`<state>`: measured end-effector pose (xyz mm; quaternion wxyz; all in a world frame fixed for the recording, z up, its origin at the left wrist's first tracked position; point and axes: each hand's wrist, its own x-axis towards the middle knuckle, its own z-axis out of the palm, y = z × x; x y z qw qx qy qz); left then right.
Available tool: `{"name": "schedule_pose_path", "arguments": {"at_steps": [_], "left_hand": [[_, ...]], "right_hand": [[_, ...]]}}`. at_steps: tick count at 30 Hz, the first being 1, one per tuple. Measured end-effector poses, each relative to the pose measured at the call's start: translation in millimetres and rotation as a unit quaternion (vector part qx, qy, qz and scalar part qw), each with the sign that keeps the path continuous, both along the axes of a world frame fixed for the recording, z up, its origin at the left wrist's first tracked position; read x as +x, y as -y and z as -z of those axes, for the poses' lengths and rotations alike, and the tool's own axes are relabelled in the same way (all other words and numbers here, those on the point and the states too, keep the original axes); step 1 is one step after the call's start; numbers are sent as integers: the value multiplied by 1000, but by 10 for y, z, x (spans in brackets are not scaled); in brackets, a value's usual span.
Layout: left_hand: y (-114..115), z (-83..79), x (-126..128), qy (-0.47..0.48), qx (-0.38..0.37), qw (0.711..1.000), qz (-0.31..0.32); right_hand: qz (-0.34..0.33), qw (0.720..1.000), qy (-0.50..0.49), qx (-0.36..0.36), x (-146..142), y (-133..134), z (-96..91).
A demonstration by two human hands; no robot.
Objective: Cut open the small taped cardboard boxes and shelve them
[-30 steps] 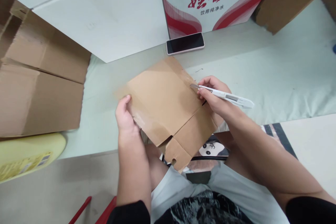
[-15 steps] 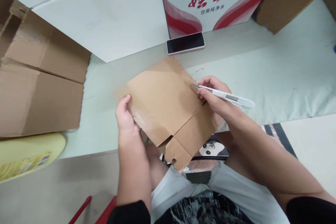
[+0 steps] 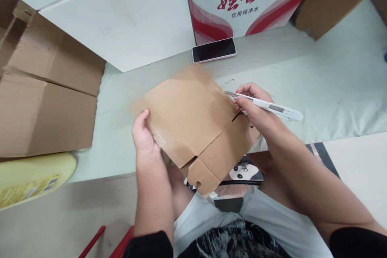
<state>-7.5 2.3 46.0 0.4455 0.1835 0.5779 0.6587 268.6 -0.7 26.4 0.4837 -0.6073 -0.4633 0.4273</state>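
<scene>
A brown cardboard box (image 3: 190,115), its flaps folded out toward me, is tilted over the table's front edge above my lap. My left hand (image 3: 144,132) grips its left side, thumb on top and the other fingers hidden beneath. In my right hand (image 3: 252,102) is a white utility knife (image 3: 276,109), its handle pointing right and back. The short metal blade sticks out to the left, at the box's right edge; whether it touches the cardboard I cannot tell.
A phone (image 3: 214,50) lies before a white carton with red lettering (image 3: 242,4). Larger brown boxes (image 3: 63,117) stand at left, near a yellow bottle (image 3: 39,177). Another brown box (image 3: 332,0) is at back right. The pale green cloth (image 3: 338,84) covers the table.
My right hand and the utility knife have moved a little to the right and up, off the cardboard's face toward its edge. My left hand stays on the box, which has barely shifted.
</scene>
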Motion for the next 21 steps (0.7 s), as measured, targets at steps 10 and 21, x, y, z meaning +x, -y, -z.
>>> {"name": "schedule_pose_path", "arguments": {"at_steps": [10, 21], "left_hand": [[0, -18, -250, 22, 111, 994, -5], [-43, 273, -292, 78, 37, 995, 49]], "right_hand": [[116, 980, -110, 119, 104, -121, 102], [-12, 973, -218, 75, 97, -111, -71]]}}
